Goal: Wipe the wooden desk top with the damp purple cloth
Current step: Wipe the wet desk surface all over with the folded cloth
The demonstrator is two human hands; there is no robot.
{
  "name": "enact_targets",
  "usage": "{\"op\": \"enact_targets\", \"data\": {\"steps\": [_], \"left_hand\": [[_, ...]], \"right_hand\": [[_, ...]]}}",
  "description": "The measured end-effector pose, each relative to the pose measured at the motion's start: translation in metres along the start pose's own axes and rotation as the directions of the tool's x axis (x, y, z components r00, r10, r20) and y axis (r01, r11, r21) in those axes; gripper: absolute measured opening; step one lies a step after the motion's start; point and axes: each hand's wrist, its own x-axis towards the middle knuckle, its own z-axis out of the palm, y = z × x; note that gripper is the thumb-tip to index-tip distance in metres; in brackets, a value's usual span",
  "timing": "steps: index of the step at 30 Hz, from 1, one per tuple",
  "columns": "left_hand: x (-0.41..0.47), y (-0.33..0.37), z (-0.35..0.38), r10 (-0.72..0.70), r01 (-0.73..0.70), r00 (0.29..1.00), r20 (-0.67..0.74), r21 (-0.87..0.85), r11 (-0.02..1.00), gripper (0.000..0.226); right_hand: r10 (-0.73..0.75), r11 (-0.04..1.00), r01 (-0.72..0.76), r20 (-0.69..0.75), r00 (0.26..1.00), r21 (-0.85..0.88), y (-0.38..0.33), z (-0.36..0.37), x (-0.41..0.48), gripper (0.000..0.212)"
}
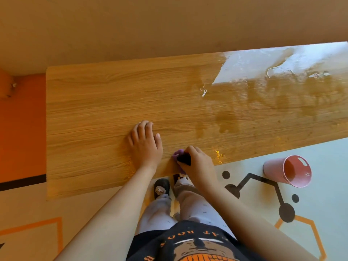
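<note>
The wooden desk top (98, 110) stretches across the middle of the view, with wet streaks and glare over its right part. My left hand (146, 146) lies flat on the wood near the front edge, fingers straight. Just to its right, my right hand (197, 164) grips the bunched purple cloth (178, 154) against the desk at the front edge. Only a small purple corner and a dark fold of the cloth show beyond my fingers.
A pink bucket (288, 171) stands on the pale floor to the right, below the desk's front edge. A wall runs behind the desk. An orange wall panel (22, 125) lies to the left. My legs and slippers (162, 187) are under the front edge.
</note>
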Motion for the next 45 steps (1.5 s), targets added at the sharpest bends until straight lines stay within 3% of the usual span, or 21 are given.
{"op": "enact_targets", "data": {"steps": [6, 10, 13, 16, 20, 23, 26, 29, 32, 35, 41, 45], "left_hand": [[0.000, 0.000, 0.002, -0.001, 0.001, 1.000, 0.000, 0.009, 1.000, 0.038], [0.000, 0.001, 0.001, 0.001, -0.001, 1.000, 0.007, 0.005, 1.000, 0.040], [0.000, 0.000, 0.000, 0.002, -0.002, 1.000, 0.018, 0.014, 1.000, 0.041], [0.000, -0.001, 0.000, 0.006, -0.007, 1.000, 0.025, 0.016, 1.000, 0.041], [-0.001, -0.001, 0.000, 0.015, -0.016, 0.999, 0.028, 0.033, 0.999, 0.041], [-0.001, -0.001, -0.002, 0.016, -0.017, 0.999, 0.036, 0.034, 0.999, 0.041], [-0.001, 0.000, -0.003, 0.014, -0.015, 0.999, 0.032, 0.028, 0.999, 0.041], [0.000, 0.001, -0.002, 0.012, -0.013, 0.999, 0.032, 0.034, 0.999, 0.041], [0.001, 0.001, -0.003, 0.009, -0.011, 0.999, 0.040, 0.036, 0.999, 0.042], [0.000, 0.001, -0.003, 0.009, -0.011, 0.999, 0.039, 0.028, 1.000, 0.042], [0.000, 0.003, -0.005, 0.008, -0.010, 0.999, 0.050, 0.036, 0.999, 0.043], [0.000, 0.002, -0.005, 0.015, -0.016, 0.999, 0.049, 0.038, 0.999, 0.043]], "right_hand": [[0.209, 0.968, -0.183, -0.150, 0.966, 0.170, 0.047, -0.018, -0.012, 0.020], [0.426, 0.900, -0.377, -0.257, 0.867, 0.219, 0.104, -0.052, -0.018, 0.018], [0.494, 0.869, -0.451, -0.304, 0.814, 0.205, 0.122, -0.063, -0.017, 0.018], [0.450, 0.893, -0.416, -0.299, 0.841, 0.174, 0.096, -0.049, -0.015, 0.019], [0.244, 0.965, -0.220, -0.181, 0.953, 0.142, 0.036, -0.014, -0.003, 0.019], [0.161, 0.981, -0.143, -0.138, 0.977, 0.128, 0.018, -0.007, 0.010, 0.017], [0.230, 0.966, -0.195, -0.214, 0.950, 0.171, 0.047, -0.025, 0.015, 0.017], [0.395, 0.917, -0.349, -0.314, 0.863, 0.194, 0.096, -0.057, 0.016, 0.014], [0.466, 0.885, -0.439, -0.338, 0.818, 0.157, 0.120, -0.073, 0.017, 0.015], [0.422, 0.907, -0.396, -0.327, 0.845, 0.145, 0.099, -0.061, 0.016, 0.015], [0.172, 0.981, -0.149, -0.213, 0.962, 0.121, 0.019, -0.006, 0.028, 0.016], [0.194, 0.974, -0.163, -0.216, 0.957, 0.156, 0.031, -0.017, 0.044, 0.017]]}}
